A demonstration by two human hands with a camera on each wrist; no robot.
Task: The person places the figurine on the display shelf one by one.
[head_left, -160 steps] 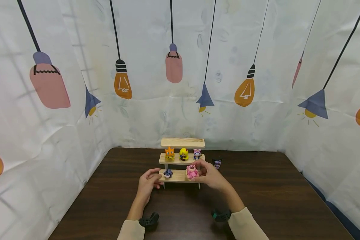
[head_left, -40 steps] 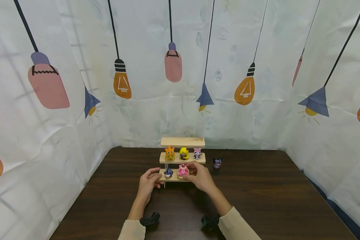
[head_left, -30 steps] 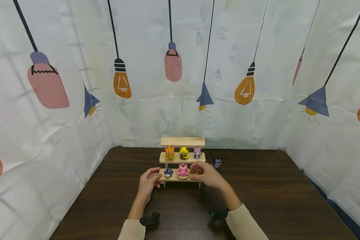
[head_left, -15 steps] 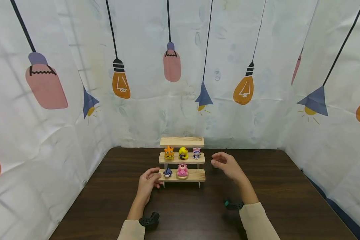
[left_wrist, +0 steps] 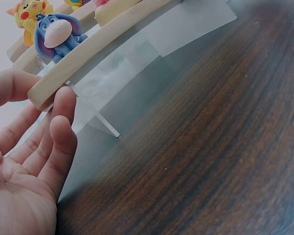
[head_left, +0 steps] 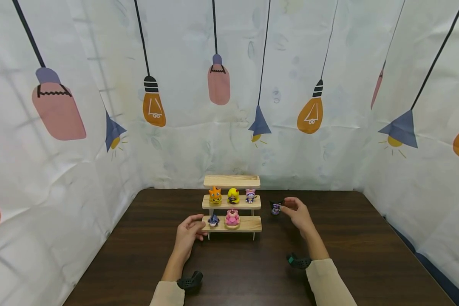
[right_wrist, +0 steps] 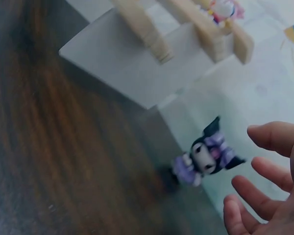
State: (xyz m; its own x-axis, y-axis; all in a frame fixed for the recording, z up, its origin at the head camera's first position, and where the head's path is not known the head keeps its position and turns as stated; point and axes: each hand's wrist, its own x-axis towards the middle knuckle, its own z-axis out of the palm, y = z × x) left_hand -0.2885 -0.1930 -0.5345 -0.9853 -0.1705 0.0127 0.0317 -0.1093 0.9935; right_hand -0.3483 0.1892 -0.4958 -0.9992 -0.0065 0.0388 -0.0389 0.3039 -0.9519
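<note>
At the left end of the bottom tier of a wooden three-tier display shelf [head_left: 248, 224], my left hand [head_left: 189, 233] grips the board between thumb and fingers, as the left wrist view shows. My right hand [head_left: 299, 216] is just right of a black-and-purple figurine [right_wrist: 203, 156] standing on the table. In the right wrist view its fingers are spread, with a gap to the figurine. A blue donkey figurine [left_wrist: 60, 36] and a pink bear figurine [head_left: 232, 219] sit on the bottom tier. The middle tier bears an orange-yellow figurine [head_left: 215, 195], a yellow-haired one [head_left: 233, 196] and a pink-hatted one [head_left: 250, 196].
The shelf stands on thin clear supports [left_wrist: 100, 115] near the back of a dark wooden table [head_left: 229, 272]. A white curtain [head_left: 199, 148] printed with lamps hangs behind and at the sides. The top tier [head_left: 231, 181] is a bare board.
My right hand slid the pink bear left along the bottom tier, let it go, and moved right to the black-and-purple figurine. My left hand has stayed on the shelf's end.
</note>
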